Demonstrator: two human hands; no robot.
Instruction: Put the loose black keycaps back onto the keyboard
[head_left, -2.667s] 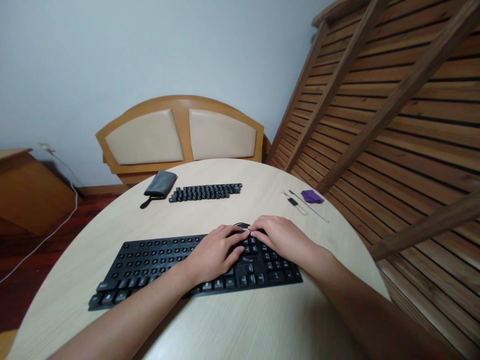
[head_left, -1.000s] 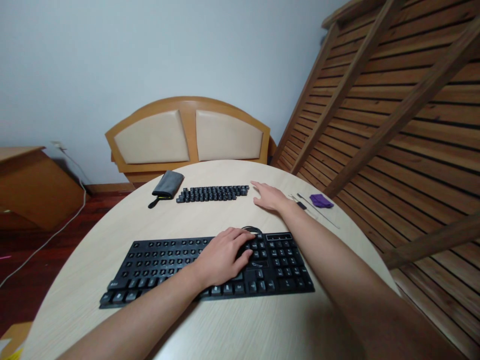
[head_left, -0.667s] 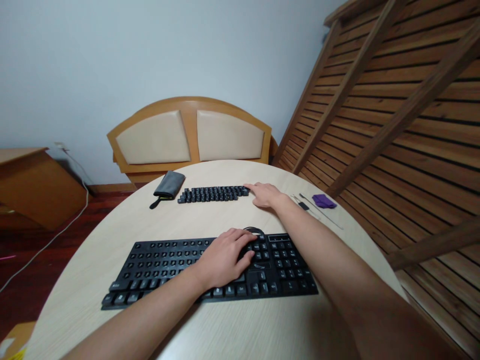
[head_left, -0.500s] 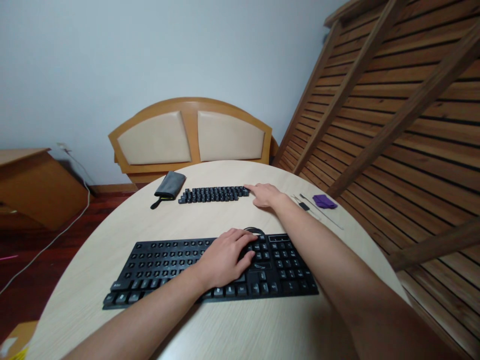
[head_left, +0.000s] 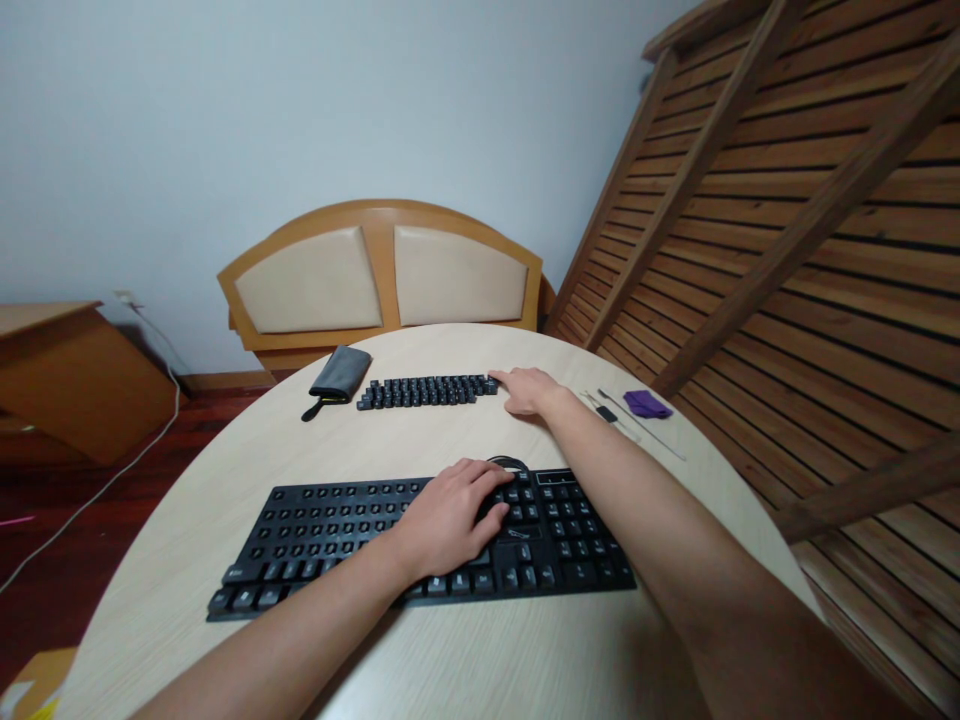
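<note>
L hand (head_left: 454, 515) rests spread on blk keyboard (head_left: 345, 515), near side of surface (head_left: 405, 440). R hand (head_left: 529, 390), index extended, thumb apart, is at right end of loose keycaps (head_left: 427, 391), far ctr. Legends (head_left: 437, 587) illegible.

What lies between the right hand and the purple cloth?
The head view shows a wire tool, then a thin rod, between the right hand and purple cloth.

The left hand (head_left: 450, 510) hides part of the keyboard (head_left: 341, 510), the right forearm (head_left: 637, 480) its far right corner, and caps (head_left: 427, 391) near the table's (head_left: 337, 448) far edge are too small to read.
</note>
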